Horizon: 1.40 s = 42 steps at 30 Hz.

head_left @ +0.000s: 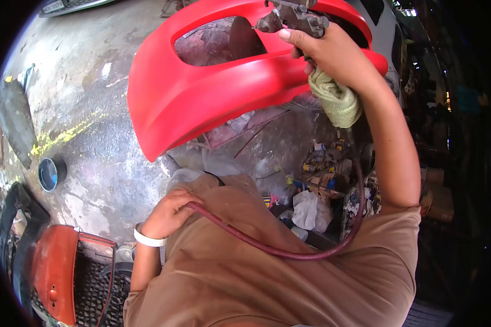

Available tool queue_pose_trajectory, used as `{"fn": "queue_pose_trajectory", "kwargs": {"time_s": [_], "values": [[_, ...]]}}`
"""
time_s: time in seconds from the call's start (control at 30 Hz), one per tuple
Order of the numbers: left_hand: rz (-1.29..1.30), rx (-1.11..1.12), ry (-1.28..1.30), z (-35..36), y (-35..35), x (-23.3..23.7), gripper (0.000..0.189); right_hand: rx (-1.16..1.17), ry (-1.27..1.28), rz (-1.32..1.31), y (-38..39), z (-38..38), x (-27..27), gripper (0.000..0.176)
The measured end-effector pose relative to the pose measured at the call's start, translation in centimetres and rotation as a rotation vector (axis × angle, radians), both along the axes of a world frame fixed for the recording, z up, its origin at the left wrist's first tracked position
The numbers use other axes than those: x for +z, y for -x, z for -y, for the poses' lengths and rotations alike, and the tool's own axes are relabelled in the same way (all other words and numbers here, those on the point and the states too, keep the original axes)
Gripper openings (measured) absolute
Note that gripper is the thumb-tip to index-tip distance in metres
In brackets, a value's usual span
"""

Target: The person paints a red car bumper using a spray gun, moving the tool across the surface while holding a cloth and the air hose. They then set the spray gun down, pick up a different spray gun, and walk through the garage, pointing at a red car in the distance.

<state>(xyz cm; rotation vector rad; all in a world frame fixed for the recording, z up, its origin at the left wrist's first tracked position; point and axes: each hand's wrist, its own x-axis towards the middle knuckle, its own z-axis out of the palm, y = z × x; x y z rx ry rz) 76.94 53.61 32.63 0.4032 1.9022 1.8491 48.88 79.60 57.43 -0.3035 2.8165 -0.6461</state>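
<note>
My right hand [333,52] is wrapped round the handle of a dark metal spray gun [294,17], held over a glossy red car bumper [202,103]. A light green cloth [335,101] is bunched below that hand, around the gun's lower end. From there a dark red hose [278,252] loops down across my front to my left hand [174,210]. My left hand is closed on the hose near my waist, with a white band on its wrist. The bumper is raised above the floor, its large opening facing up. What supports it is mostly hidden.
A round dark can [51,173] stands on the stained concrete floor at left. An orange-red car panel [57,272] lies at lower left beside a dark mesh. White plastic bags [311,210] and clutter lie at right. Part of a car [73,5] shows at top left.
</note>
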Motion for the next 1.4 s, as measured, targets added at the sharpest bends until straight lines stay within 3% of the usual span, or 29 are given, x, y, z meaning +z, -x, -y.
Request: {"fn": "queue_pose_trajectory", "kwargs": {"time_s": [0.13, 0.17, 0.23, 0.27, 0.3, 0.37, 0.4, 0.5, 0.53, 0.63, 0.67, 0.7, 0.77, 0.83, 0.9, 0.93, 0.97, 1.03, 1.1, 1.23, 1.4], "values": [[-0.010, -0.059, -0.014, -0.2, 0.1, 0.0, 0.024, -0.088, -0.196, -0.012, 1.2, -2.3, 2.8, 0.041], [-0.007, -0.070, -0.021, -0.3, 0.2, -0.1, 0.024, -0.030, -0.105, -0.063, 1.1, -2.8, 3.4, 0.042], [-0.009, -0.090, -0.023, -0.2, 0.5, 0.0, 0.024, -0.059, -0.178, -0.138, 2.0, -5.3, 5.2, 0.042], [-0.008, -0.101, -0.021, -0.1, 0.7, 0.0, 0.024, -0.131, -0.371, -0.099, 3.9, -7.9, 6.6, 0.043], [-0.014, -0.113, -0.016, -0.1, 0.8, 0.0, 0.024, -0.203, -0.398, -0.060, 5.0, -9.2, 7.7, 0.044], [-0.027, -0.142, 0.005, 0.0, 1.3, 0.2, 0.023, -0.188, -0.406, -0.018, 4.9, -8.4, 9.8, 0.047], [-0.031, -0.152, -0.005, 0.1, 1.3, 0.2, 0.023, -0.224, -0.464, -0.048, 1.3, -2.4, 11.4, 0.034], [-0.041, -0.168, -0.026, 0.2, 1.3, -0.2, 0.023, -0.098, -0.494, 0.051, 2.9, -3.3, 11.3, 0.034], [-0.041, -0.167, -0.030, 0.3, 1.1, -0.4, 0.023, -0.221, -0.660, 0.085, 3.0, -2.4, 11.0, 0.033], [-0.037, -0.153, -0.020, 0.5, 0.6, -0.8, 0.024, -0.054, -0.382, 0.176, 2.2, -0.9, 9.1, 0.035], [-0.032, -0.146, -0.012, 0.7, 0.2, -0.9, 0.024, -0.128, -0.485, 0.163, -0.3, 2.8, 9.3, 0.036], [-0.027, -0.144, -0.009, 0.9, -0.1, -1.1, 0.023, -0.155, -0.367, 0.340, 0.0, 3.2, 8.6, 0.037], [-0.022, -0.134, -0.008, 1.1, -0.4, -1.6, 0.023, 0.022, -0.316, 0.375, -0.5, 4.9, 6.8, 0.037], [0.028, -0.139, -0.001, 1.1, -0.8, -2.5, 0.025, 0.059, -0.361, 0.432, -1.2, 7.3, 5.1, 0.040], [0.078, -0.134, 0.016, 0.9, -1.2, -3.5, 0.027, 0.200, 0.027, 0.283, -3.1, 7.0, 0.1, 0.050], [0.101, -0.131, 0.032, 0.7, -1.3, -4.0, 0.027, 0.232, -0.094, 0.385, -2.6, 8.0, -0.5, 0.053], [0.123, -0.125, 0.047, 0.5, -1.4, -4.6, 0.028, 0.215, -0.030, 0.412, -3.8, 8.9, -0.7, 0.041], [0.144, -0.077, 0.088, -0.2, -2.1, -6.4, 0.029, 0.245, 0.162, 0.506, -6.2, 9.2, -1.0, 0.039], [0.152, -0.049, 0.112, -0.7, -2.8, -8.3, 0.029, 0.326, 0.199, 0.471, -8.0, 7.6, -2.7, 0.041], [0.163, -0.011, 0.151, -2.3, -3.7, -12.5, 0.028, 0.485, 0.253, 0.143, -13.0, 2.3, -6.0, 0.051], [0.172, 0.040, 0.248, -5.6, -4.8, -16.9, 0.023, 0.418, 0.227, 0.318, -18.9, -5.2, -10.4, 0.055]]}}
